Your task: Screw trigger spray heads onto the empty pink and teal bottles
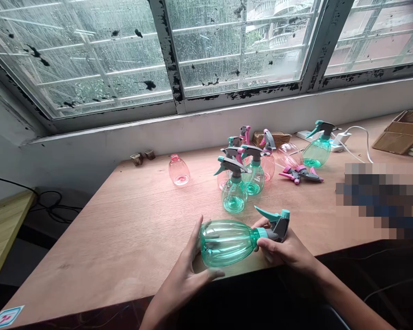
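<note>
A clear green spray bottle (227,243) lies sideways in the air above the table's front edge, its base toward the left. My right hand (285,250) is closed around its neck and grey-and-teal spray head (278,224), thumb on the collar. Around the base, my left hand (189,268) is spread, with thumb and fingers stretched out; whether the fingertips touch the bottle I cannot tell. Just beyond stand several assembled spray bottles, including a green one (234,197) in front and a pink one (268,165) behind.
A headless pink bottle (179,170) stands to the left. Pink-and-grey spray heads (301,174) lie beside a clear pink bottle (289,155). Further right are another green spray bottle (317,151), a white power strip (337,143) and a cardboard box (399,133). Windows line the back wall.
</note>
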A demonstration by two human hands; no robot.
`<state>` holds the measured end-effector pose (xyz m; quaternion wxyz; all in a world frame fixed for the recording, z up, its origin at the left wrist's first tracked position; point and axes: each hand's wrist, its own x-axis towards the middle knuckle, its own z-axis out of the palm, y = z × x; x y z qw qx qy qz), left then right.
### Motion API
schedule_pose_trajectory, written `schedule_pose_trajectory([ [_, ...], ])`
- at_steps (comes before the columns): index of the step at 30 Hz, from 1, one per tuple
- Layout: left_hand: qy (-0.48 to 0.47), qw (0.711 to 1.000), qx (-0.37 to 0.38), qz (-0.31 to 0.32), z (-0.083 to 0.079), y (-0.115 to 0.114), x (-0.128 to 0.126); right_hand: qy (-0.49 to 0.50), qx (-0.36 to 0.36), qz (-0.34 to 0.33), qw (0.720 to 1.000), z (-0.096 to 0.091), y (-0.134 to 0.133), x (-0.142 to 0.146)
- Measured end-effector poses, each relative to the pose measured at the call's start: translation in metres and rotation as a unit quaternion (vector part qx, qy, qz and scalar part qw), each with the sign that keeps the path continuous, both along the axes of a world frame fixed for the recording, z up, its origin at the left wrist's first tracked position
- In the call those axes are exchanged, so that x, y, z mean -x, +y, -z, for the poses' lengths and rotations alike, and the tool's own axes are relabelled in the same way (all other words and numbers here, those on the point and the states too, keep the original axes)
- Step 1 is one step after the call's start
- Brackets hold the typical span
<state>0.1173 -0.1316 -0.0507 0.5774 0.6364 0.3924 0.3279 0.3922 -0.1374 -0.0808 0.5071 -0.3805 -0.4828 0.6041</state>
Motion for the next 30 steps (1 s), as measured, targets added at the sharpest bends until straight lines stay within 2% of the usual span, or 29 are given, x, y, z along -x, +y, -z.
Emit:
schedule_pose_trajectory([
  [6, -0.014, 0.999, 0.035, 0.003, -0.003, -0.001, 0.001, -0.001, 0.014, 0.002, 1.0, -0.002, -0.001, 0.001],
  [18, -0.024, 0.999, 0.025, 0.002, -0.002, 0.002, -0.002, -0.006, 0.002, 0.019, 1.0, 0.006, 0.0, -0.003],
  [30, -0.011, 1.0, -0.004, 0.003, 0.001, 0.0, -0.003, -0.017, 0.024, 0.029, 0.999, -0.004, 0.0, 0.001],
])
